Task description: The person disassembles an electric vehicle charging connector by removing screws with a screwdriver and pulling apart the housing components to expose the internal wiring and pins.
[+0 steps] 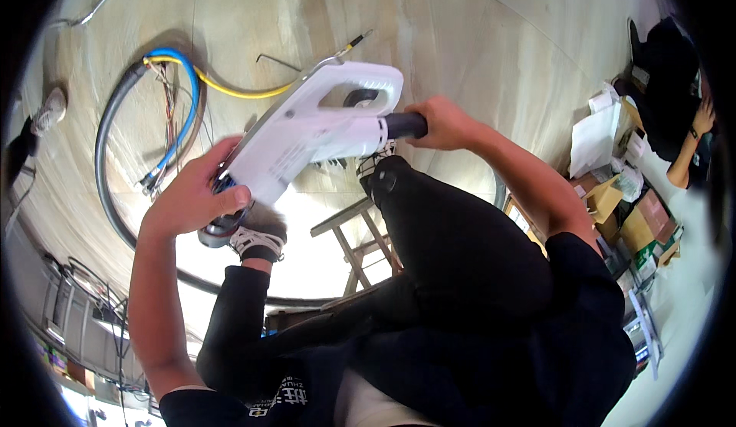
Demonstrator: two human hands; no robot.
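A white charging gun [295, 132] with a looped handle is tilted across the space before me, its dark round front end [220, 231] at lower left. My left hand [195, 197] is closed on that front end, thumb on top. My right hand [445, 124] grips the short black sleeve [405, 126] at the gun's other end. On the floor beyond lies a thick black cable [103, 139], its blue wire [192, 82], yellow wire [238, 92] and several thin wires [170, 105] bared. What lies under the gun is partly hidden.
An L-shaped hex key [277, 62] lies on the tiled floor [429, 21]. A wooden stool [353, 254] stands between my legs. Cardboard boxes [640, 224] and white packaging are heaped at the right, near another person [667, 90]. A shoe [52, 113] of someone else shows at far left.
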